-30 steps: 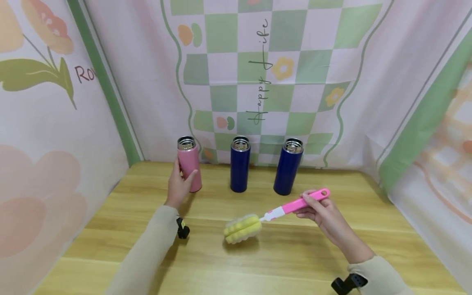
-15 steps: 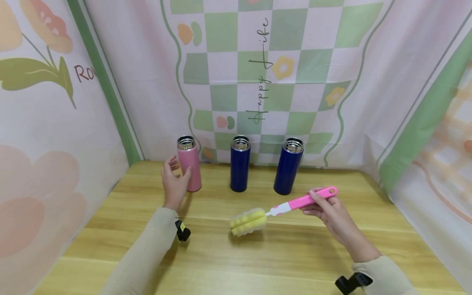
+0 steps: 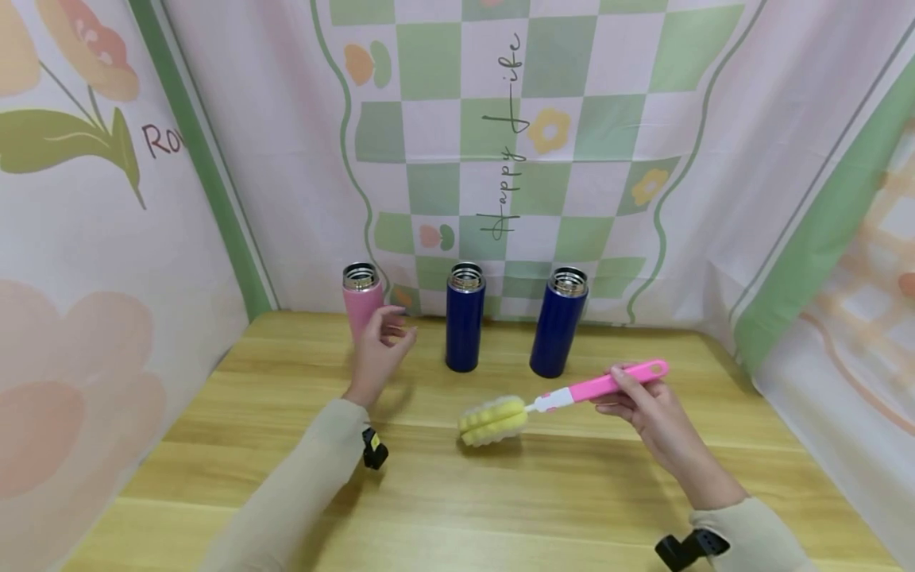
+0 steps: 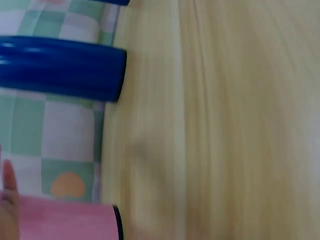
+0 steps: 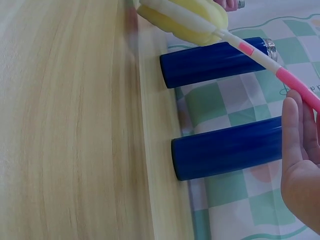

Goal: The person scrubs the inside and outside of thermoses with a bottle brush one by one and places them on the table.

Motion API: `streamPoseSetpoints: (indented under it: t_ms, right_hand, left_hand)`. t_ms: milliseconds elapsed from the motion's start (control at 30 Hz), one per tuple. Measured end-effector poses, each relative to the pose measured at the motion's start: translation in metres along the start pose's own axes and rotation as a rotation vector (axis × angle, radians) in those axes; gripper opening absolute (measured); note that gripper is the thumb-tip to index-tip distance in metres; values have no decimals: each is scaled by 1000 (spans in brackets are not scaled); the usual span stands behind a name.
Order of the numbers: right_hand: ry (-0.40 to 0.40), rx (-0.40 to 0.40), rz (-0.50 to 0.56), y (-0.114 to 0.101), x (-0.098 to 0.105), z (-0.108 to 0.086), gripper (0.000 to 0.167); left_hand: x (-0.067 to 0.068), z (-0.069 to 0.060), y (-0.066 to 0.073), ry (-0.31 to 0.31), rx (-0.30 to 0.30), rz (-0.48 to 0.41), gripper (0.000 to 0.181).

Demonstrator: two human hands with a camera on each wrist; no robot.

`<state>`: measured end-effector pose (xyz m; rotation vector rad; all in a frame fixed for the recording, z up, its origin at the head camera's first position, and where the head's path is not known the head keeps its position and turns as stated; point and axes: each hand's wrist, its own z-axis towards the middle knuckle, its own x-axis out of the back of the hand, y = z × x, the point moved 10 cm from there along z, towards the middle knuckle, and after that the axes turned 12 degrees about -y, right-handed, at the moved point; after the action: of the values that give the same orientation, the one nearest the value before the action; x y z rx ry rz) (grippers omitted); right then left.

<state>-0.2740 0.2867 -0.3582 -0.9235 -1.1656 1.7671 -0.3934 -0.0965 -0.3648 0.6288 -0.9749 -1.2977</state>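
Note:
My right hand (image 3: 646, 417) grips the pink handle of a bottle brush (image 3: 493, 421), whose yellow-and-white sponge head points left, low over the table. In front of the pink bottle (image 3: 363, 306) is my left hand (image 3: 379, 353), holding nothing, its fingers loosely bent toward the right. It hides the lower part of that bottle in the head view. To its right stand two dark blue bottles, a middle one (image 3: 465, 322) and a right one (image 3: 560, 326). All of them are upright and lidless, with bare metal rims. The right wrist view shows the brush's sponge (image 5: 192, 20) in front of a blue bottle.
The wooden table (image 3: 457, 508) carries the bottles in a row near its back edge. Behind it hangs a checked green-and-white cloth (image 3: 493, 187). Printed curtains (image 3: 93, 318) close off the left and right sides.
My left hand has let go of the pink bottle and moved right across its front. My right hand has drifted slightly right with the brush. The bottles stand where they were.

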Motion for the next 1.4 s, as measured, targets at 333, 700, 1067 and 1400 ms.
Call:
streamPoseSetpoints:
  t_ms: [333,700,1067,1400]
  right_hand:
    - [-26,-1,-6,-1,-3,-2,21]
    - [-37,13,3,-5,0,-3,27]
    - [-50,35,19,-9,1,-4,28]
    - [-53,69,53,-10,0,-2,31]
  left_hand:
    - [-68,15,-16,-297,238,15,75]
    - [-104,25,-27,-370,326,-15,95]
    - [-103,25,-28,-301,345,-56,84]
    - [-95,17,-27,-252,317,-85,80]
